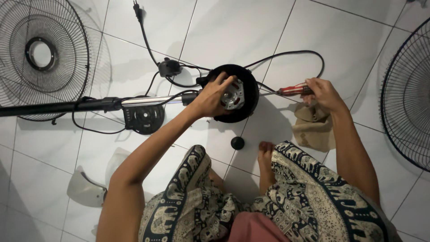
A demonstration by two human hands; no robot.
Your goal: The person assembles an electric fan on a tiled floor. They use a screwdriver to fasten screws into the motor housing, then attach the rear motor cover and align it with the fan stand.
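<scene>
A black round fan motor housing [248, 87] with a bare metal motor [234, 95] inside lies on the white tiled floor. My left hand [210, 96] grips the housing's near-left edge, fingers over the motor. My right hand [323, 93] holds a red-handled screwdriver [293, 90] whose tip points left at the housing's right side. The fan's pole [67, 106] runs off to the left from the housing.
A wire fan grille [42, 58] lies at the top left, another grille [405, 94] at the right edge. A black power cord [286, 56] loops behind the housing. A small black knob [237, 143], a brown cloth [316, 130] and clear fan blades [87, 188] lie near my legs.
</scene>
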